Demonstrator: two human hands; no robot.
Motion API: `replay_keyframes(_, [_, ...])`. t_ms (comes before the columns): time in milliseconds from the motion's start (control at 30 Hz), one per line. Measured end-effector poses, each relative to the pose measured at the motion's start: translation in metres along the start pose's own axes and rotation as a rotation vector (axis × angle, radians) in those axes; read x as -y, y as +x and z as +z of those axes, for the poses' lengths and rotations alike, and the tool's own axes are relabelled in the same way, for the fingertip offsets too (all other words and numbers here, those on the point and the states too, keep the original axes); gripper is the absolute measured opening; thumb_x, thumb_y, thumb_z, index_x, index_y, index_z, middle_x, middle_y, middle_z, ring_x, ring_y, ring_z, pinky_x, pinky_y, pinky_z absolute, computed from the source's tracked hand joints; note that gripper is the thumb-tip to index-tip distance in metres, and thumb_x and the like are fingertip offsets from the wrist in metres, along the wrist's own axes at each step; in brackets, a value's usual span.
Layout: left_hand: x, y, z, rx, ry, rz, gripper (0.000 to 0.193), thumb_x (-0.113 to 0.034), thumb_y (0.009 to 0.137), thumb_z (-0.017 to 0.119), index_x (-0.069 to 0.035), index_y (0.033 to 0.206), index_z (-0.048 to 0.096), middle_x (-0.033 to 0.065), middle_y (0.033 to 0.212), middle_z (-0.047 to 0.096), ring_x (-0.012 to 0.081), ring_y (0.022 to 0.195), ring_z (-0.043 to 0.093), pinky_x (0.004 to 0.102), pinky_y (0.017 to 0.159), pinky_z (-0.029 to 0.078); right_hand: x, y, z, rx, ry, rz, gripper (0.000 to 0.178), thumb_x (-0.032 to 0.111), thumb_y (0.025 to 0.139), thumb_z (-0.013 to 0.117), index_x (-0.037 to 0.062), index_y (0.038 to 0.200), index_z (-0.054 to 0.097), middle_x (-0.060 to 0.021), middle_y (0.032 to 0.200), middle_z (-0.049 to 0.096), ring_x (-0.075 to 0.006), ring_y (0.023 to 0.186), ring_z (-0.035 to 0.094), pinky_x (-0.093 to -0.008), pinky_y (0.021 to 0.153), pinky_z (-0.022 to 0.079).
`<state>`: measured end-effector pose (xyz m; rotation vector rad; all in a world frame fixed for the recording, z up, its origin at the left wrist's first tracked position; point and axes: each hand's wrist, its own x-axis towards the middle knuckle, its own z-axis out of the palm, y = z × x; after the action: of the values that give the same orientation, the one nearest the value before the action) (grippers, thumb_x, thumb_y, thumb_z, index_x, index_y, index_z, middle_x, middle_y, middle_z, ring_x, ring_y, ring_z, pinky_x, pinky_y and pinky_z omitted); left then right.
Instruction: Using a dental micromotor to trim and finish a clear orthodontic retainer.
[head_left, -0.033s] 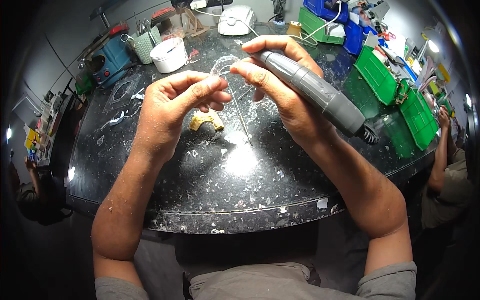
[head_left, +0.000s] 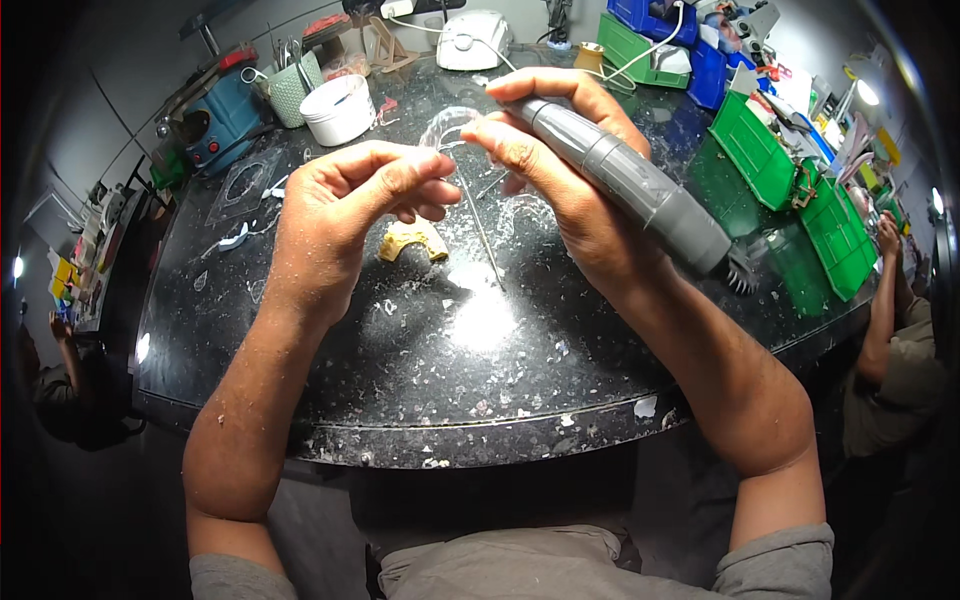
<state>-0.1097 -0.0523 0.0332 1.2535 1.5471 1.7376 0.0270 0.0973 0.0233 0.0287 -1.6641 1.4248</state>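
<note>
Between my hands is a clear, curved dental aligner (head_left: 450,119). My left hand (head_left: 370,195) pinches its near left end between thumb and fingers. My right hand (head_left: 570,165) is wrapped round a grey rotary handpiece (head_left: 640,185), whose coiled cord end points down to the right. The right thumb tip is at the aligner's right side, and whether it presses on it I cannot tell. The handpiece's working tip is hard to make out behind the fingers. Below my hands a yellow arch-shaped dental model (head_left: 413,240) lies on the bench, beside a thin metal rod (head_left: 482,235).
Clear scraps and white dust litter the black bench (head_left: 400,370). A white tub (head_left: 338,110), a holder with tools (head_left: 297,90) and a blue machine (head_left: 222,122) stand back left. A white control box (head_left: 472,42) is behind. Green bins (head_left: 755,150) line the right.
The aligner and my fingertips have shifted very slightly. The handpiece's cord end has tipped a little lower.
</note>
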Motion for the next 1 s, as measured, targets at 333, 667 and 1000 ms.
replay_keyframes(333, [-0.001,-0.007,0.01,-0.234,0.103,0.191,0.023,-0.019,0.098,0.066,0.0,0.107,0.074,0.0111,0.092,0.077,0.0135,0.084,0.071,0.0251,0.078,0.051,0.02,0.0,-0.004,0.1,-0.513,-0.567,0.033,0.002,0.083,0.07,0.0045,0.116,0.067,-0.0079,0.108,0.067,-0.0147,0.096,0.062,-0.0299,0.088,0.051])
replay_keyframes(667, [0.002,-0.011,0.011,-0.149,-0.063,0.214,0.025,-0.02,0.097,0.067,0.001,0.109,0.073,0.0117,0.103,0.075,0.0147,0.092,0.07,0.0303,0.09,0.052,0.0,0.0,0.008,0.032,-0.404,-0.644,0.033,0.008,0.073,0.083,0.0025,0.094,0.058,-0.0102,0.084,0.061,-0.0202,0.077,0.067,-0.0312,0.074,0.056])
replay_keyframes(1000, [0.001,-0.011,0.017,-0.164,-0.089,0.253,0.018,-0.01,0.094,0.071,0.003,0.106,0.073,0.0145,0.095,0.076,0.0187,0.091,0.073,0.0297,0.088,0.056,0.004,-0.001,0.004,0.038,-0.41,-0.625,0.036,0.016,0.075,0.083,0.0022,0.096,0.057,-0.0108,0.084,0.059,-0.0211,0.076,0.065,-0.0321,0.07,0.055])
